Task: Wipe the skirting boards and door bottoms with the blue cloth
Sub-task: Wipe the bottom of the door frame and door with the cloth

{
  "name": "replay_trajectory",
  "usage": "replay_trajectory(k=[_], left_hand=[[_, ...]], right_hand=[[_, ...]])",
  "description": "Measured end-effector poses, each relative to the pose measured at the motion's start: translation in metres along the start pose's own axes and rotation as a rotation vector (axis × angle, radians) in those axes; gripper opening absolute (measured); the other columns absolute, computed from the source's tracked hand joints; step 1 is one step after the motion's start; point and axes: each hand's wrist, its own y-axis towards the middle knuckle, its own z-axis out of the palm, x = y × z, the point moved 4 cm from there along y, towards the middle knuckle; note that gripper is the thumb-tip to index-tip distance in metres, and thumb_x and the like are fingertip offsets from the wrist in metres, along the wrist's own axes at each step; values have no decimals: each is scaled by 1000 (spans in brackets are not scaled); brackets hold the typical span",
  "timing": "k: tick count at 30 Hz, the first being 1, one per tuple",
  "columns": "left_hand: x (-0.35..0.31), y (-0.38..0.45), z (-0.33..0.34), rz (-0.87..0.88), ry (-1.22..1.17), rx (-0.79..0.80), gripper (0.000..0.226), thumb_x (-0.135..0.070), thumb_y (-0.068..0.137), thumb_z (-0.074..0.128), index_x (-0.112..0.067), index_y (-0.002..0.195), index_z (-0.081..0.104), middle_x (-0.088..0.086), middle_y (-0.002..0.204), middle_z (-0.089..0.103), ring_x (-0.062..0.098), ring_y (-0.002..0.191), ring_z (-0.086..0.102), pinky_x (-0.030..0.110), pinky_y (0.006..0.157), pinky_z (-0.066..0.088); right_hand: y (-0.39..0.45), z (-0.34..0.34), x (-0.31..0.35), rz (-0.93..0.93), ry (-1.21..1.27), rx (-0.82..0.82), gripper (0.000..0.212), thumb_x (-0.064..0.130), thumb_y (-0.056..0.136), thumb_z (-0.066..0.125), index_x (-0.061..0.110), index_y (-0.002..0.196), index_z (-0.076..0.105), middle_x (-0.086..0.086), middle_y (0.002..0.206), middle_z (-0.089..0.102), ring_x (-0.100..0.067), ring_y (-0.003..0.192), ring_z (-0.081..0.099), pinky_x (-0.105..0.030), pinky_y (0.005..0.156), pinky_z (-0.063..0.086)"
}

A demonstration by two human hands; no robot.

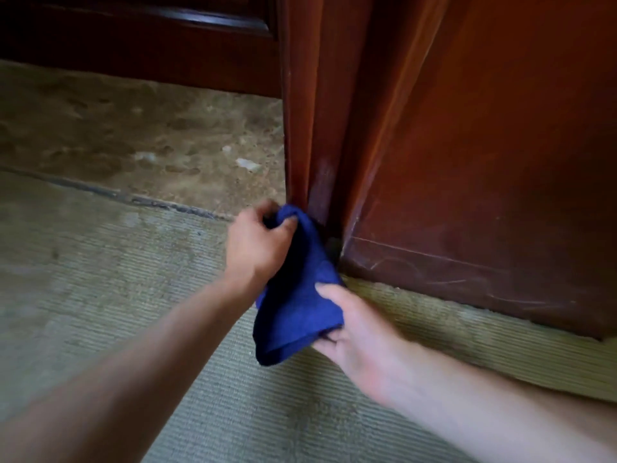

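Blue cloth [297, 295] hangs bunched between both hands at the foot of the door frame [317, 128]: left hand [257, 242] grips its top, right hand [350, 332] pinches its lower edge. It looks like regripping between wipes; next, press it along the skirting board [467, 272].

The cloth [297, 289] hangs between the two hands, just in front of the foot of the door frame [320, 128]. The left hand [257, 245] grips its far, upper end, next to the frame's base; the right hand [354, 332] holds its near, lower end, closer to the person. The cloth's upper part seems to touch the frame, though blur makes that uncertain. Right of the frame stands a door panel [500, 162], its bottom edge just above the floor [100, 295]. Left of the frame, further back, a second door [140, 45] stands beyond the threshold strip [133, 198] that crosses the floor.
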Motion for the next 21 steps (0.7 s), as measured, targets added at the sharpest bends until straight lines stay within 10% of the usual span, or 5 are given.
replay_trajectory(k=[3,9,17,21], left_hand=[[38,-3,23,-233,90,241,25,-46,73,65,-23,82,70,6,90,76,28,92,72,42,86,57],[21,-8,34,-559,-456,89,17,-19,82,75,-12,71,64,17,86,72,32,86,72,47,84,59],[-63,-31,-14,-24,-694,-144,21,-19,93,67,-19,72,60,-3,68,60,7,61,52,19,55,44],[-32,-26,10,-191,-731,-69,24,-18,91,69,-21,70,56,3,72,60,15,71,54,26,62,44]], right_hand=[[7,-13,-20,68,-102,-72,29,18,90,63,12,119,60,-13,109,71,-25,91,69,-31,61,55],[-1,-23,24,-101,41,-111,24,17,90,60,10,113,62,-12,98,74,-24,85,72,-33,66,57],[-61,-1,65,-494,71,37,18,16,88,59,7,96,72,-6,92,78,-17,86,74,-32,77,59],[-41,-8,44,-327,101,15,23,17,89,60,9,108,69,-6,98,77,-19,92,74,-36,80,59]])
